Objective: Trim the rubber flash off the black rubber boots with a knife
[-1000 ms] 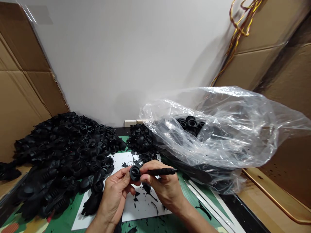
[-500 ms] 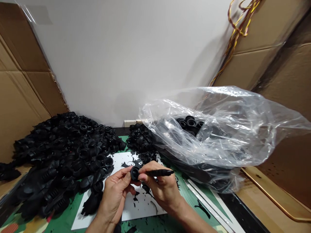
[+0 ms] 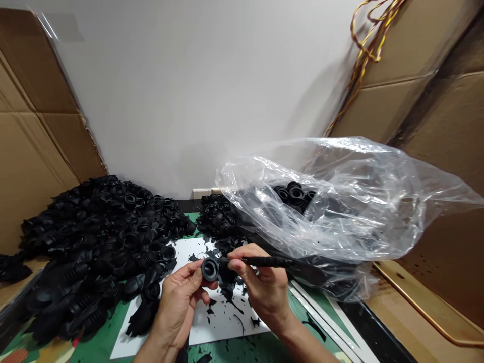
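Observation:
My left hand (image 3: 180, 292) pinches a round black rubber part (image 3: 210, 270) between thumb and fingers, with its ringed opening turned up toward me. My right hand (image 3: 262, 282) grips a slim black pen-shaped tool (image 3: 266, 261) that lies almost level. The tool's tip points left at the rubber part, a small gap away; what kind of tip it has is too small to tell. Under both hands a white sheet (image 3: 212, 330) carries black scraps and thin curled trimmings (image 3: 230, 297).
A large heap of ribbed black rubber parts (image 3: 113, 227) fills the left side. Behind my hands lies a smaller black pile (image 3: 217, 217). At right, a clear plastic bag (image 3: 363, 217) holds finished-looking black rings (image 3: 297, 192). White strips (image 3: 321, 317) lie on the green mat (image 3: 298, 302). Cardboard (image 3: 41, 136) flanks both sides.
My right hand has moved right, drawing the tool away from the rubber part. The part's opening now shows more fully in my left hand, which stays almost in place.

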`<act>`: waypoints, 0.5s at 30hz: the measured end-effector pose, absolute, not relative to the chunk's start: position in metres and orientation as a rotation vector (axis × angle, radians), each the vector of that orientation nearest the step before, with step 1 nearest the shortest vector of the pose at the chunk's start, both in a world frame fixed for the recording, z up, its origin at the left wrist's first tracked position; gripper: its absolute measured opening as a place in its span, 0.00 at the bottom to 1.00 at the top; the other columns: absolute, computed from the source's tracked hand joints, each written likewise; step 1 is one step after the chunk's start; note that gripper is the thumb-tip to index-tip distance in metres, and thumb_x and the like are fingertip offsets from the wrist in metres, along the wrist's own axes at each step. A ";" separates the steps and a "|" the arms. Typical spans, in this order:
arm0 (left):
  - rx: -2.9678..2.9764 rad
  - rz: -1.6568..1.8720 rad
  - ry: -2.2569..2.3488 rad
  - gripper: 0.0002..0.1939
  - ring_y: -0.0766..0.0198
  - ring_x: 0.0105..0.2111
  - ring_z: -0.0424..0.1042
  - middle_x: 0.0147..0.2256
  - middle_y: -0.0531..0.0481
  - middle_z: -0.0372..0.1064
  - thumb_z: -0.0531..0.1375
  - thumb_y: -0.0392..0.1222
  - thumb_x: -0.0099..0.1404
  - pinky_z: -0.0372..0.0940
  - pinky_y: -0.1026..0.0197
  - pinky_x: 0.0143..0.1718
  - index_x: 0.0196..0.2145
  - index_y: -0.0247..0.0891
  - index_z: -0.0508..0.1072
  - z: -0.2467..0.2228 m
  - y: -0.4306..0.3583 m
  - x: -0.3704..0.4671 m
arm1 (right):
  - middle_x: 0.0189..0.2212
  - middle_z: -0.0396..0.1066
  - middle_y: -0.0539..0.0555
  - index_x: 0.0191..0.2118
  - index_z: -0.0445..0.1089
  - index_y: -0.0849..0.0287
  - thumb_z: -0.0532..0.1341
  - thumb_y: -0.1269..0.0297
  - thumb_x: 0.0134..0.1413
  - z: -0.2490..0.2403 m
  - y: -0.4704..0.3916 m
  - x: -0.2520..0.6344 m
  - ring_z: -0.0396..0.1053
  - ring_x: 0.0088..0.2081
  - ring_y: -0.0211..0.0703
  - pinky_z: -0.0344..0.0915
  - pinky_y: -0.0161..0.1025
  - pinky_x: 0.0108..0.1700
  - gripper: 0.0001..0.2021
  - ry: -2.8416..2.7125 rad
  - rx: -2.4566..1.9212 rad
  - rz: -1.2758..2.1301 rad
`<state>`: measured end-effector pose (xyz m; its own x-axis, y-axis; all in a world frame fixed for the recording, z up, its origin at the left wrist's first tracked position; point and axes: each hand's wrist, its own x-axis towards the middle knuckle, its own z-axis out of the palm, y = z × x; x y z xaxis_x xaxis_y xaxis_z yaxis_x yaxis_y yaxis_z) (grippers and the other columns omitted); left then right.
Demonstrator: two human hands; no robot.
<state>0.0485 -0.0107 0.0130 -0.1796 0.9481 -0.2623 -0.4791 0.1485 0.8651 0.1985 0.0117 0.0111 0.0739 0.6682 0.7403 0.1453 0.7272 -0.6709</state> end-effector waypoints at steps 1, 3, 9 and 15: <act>0.574 1.406 1.105 0.18 0.64 0.19 0.71 0.23 0.46 0.74 0.74 0.41 0.36 0.61 0.68 0.14 0.27 0.30 0.79 0.013 -0.011 0.048 | 0.27 0.72 0.52 0.32 0.70 0.56 0.60 0.72 0.53 0.012 0.012 0.199 0.69 0.28 0.41 0.67 0.37 0.30 0.04 -1.471 -0.722 0.442; 0.575 1.408 1.107 0.18 0.64 0.19 0.71 0.23 0.46 0.74 0.74 0.42 0.36 0.61 0.69 0.14 0.27 0.30 0.79 0.011 -0.010 0.047 | 0.27 0.72 0.52 0.32 0.70 0.57 0.60 0.72 0.53 0.012 0.013 0.201 0.70 0.29 0.41 0.67 0.38 0.32 0.03 -1.457 -0.750 0.448; 0.596 1.397 1.095 0.18 0.64 0.20 0.70 0.24 0.46 0.74 0.73 0.43 0.38 0.61 0.68 0.14 0.28 0.30 0.79 0.011 -0.010 0.047 | 0.29 0.72 0.54 0.34 0.71 0.58 0.61 0.67 0.54 0.007 0.013 0.199 0.70 0.32 0.43 0.68 0.40 0.34 0.03 -1.510 -0.628 0.640; 0.598 1.382 1.071 0.19 0.65 0.20 0.69 0.24 0.46 0.74 0.73 0.43 0.38 0.61 0.67 0.15 0.29 0.30 0.79 0.007 -0.009 0.045 | 0.28 0.71 0.53 0.34 0.71 0.58 0.60 0.64 0.55 0.000 0.011 0.192 0.70 0.29 0.42 0.67 0.37 0.31 0.04 -1.584 -0.575 0.660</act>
<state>0.0449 -0.0093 0.0065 -0.1401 0.9583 -0.2492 -0.4803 0.1543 0.8634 0.1917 0.0111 0.0004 -0.1116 0.6983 0.7071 -0.0100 0.7107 -0.7034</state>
